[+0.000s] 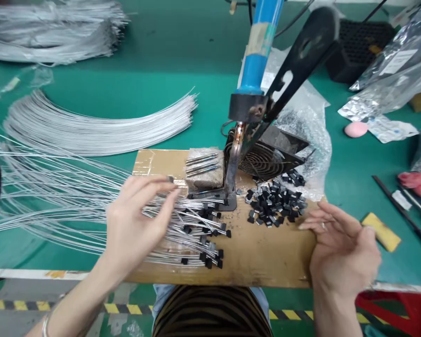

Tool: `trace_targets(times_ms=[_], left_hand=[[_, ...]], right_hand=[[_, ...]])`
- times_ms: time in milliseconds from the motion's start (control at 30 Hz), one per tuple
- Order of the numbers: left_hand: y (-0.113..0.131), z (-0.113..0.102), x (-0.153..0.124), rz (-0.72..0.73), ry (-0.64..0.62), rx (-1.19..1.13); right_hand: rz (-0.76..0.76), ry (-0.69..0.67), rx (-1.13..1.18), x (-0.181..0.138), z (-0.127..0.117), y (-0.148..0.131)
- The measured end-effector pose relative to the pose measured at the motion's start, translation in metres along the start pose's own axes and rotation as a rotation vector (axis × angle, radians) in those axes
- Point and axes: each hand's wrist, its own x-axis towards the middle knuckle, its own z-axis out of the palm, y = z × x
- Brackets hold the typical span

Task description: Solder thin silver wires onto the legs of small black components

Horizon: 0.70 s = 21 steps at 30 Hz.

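Note:
My left hand (pixel 138 220) hovers over a spread of thin silvery-white wires (pixel 73 196). Its fingers stretch to the right, with the thumb apart from them; a small dark spot shows at one fingertip, too unclear to name. Black connectors (pixel 210 257) cap the right ends of several wires on the brown cardboard (pixel 266 257). My right hand (pixel 344 252) is open, palm turned up and fingers spread, with nothing in it. Just left of its fingertips lies a pile of loose small black connectors (pixel 277 203).
A blue-handled soldering iron (pixel 254 70) points down on a black stand (pixel 298 61). Beside it are a block with metal tips (pixel 204 175) and a small fan (pixel 266 159). A curved wire bundle (pixel 101 133) lies behind; a yellow sponge (pixel 381 231) sits at right.

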Motion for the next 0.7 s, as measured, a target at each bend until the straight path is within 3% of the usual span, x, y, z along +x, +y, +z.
trace_targets(times_ms=[133,300,400,700], left_hand=[[-0.043,0.003,0.06,-0.072,-0.007,0.213],[-0.094,0.028,0.124,-0.11,-0.078,0.205],[-0.101,0.03,0.132,-0.12,-0.061,0.157],[-0.094,0.0,0.114,-0.185,0.125,-0.068]], right_hand=[[-0.01,-0.022,-0.041,0.001,0.002,0.005],[0.014,0.002,-0.032,0.0,0.004,0.007],[-0.001,0.014,-0.037,-0.003,0.007,0.005],[-0.003,0.012,-0.033,-0.004,0.011,0.0]])
